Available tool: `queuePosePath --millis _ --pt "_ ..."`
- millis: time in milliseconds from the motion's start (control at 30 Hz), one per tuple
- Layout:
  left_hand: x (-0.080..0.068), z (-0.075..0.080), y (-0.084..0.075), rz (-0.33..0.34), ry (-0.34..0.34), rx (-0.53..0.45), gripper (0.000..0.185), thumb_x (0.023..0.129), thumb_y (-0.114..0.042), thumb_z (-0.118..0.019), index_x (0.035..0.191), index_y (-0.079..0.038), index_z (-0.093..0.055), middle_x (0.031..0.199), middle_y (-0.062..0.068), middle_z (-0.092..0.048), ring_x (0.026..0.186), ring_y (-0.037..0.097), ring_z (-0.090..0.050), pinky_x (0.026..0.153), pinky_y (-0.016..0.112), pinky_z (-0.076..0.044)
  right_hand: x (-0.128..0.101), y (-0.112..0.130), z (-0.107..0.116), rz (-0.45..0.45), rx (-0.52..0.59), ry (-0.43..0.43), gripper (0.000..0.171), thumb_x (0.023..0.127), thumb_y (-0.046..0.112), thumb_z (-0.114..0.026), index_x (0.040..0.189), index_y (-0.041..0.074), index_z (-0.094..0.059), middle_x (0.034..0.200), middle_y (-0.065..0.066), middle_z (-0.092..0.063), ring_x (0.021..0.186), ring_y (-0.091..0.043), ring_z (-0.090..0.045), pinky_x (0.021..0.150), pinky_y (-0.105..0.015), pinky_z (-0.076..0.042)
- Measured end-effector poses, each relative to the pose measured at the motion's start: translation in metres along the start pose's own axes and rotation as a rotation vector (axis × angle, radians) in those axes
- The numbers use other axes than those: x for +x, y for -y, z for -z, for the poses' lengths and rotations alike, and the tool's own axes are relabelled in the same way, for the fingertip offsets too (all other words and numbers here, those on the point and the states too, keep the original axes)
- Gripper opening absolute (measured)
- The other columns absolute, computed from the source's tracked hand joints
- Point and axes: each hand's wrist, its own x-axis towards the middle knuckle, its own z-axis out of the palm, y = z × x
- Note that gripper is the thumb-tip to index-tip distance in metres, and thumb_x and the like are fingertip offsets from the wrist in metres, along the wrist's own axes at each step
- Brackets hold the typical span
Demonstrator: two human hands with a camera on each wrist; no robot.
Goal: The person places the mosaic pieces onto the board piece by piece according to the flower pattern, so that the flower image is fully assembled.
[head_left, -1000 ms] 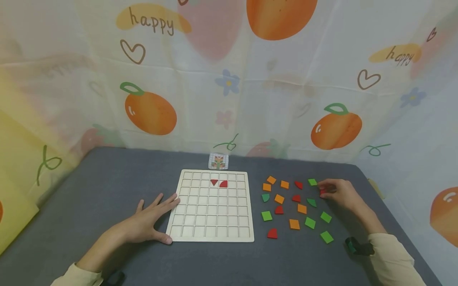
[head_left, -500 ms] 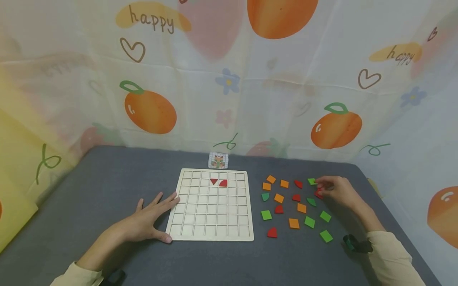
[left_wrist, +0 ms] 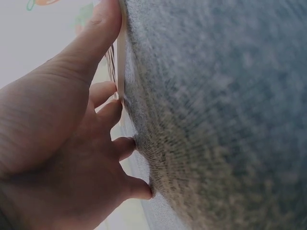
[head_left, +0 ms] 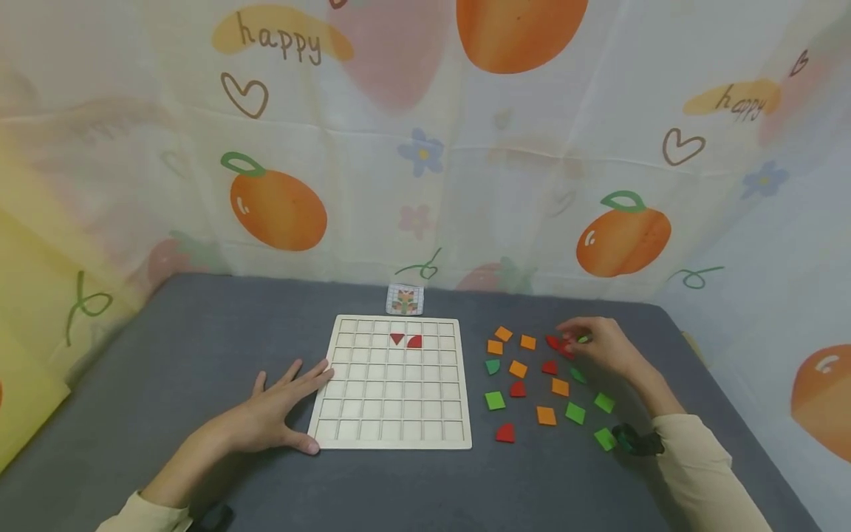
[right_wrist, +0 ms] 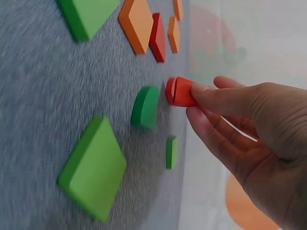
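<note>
Pinching red piece (right_wrist: 181, 91) — seemingly wooden

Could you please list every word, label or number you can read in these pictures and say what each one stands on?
"happy", handwritten in brown on a yellow-orange patch of the printed backdrop cloth, upper left.
"happy", the same print again at the upper right, slanted and fainter.
The small pattern card behind the wooden grid board shows a coloured picture; any writing on it is too small to read.
The board and the coloured pieces bear no text.

"happy" stands twice on the fruit-print curtain (head_left: 425, 148); top left, upper right.
</note>
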Motion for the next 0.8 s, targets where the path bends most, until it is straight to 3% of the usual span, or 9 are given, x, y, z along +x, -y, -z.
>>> queuePosePath --millis 400,800 --pt "0.001 0.000 -0.001 -0.006 -0.002 0.009 0.111 0.064 -0.048 -0.084 0.154 -0.012 -0.031 0.161 0.015 -0.020 0.144 0.053 -0.005 0.097 0.079 0.008 0.023 0.021 -0.004 0.022 0.039 0.018 0.031 0.085 -0.007 -0.070 0.115 -0.004 -0.068 0.101 -0.018 -0.071 0.088 -0.029 -0.068 0.073 -0.041 -0.057" --pt "0.002 0.001 -0.002 0.005 0.014 -0.003 0.110 0.065 -0.047 -0.084 0.155 -0.012 -0.030 0.162 0.015 -0.019 0.144 0.052 -0.003 0.097 0.078 0.009 0.045 0.043 -0.019 0.092 0.062 0.057 0.030 0.083 -0.007 -0.071 0.113 -0.006 -0.068 0.101 -0.020 -0.070 0.086 -0.028 -0.068 0.071 -0.038 -0.057"
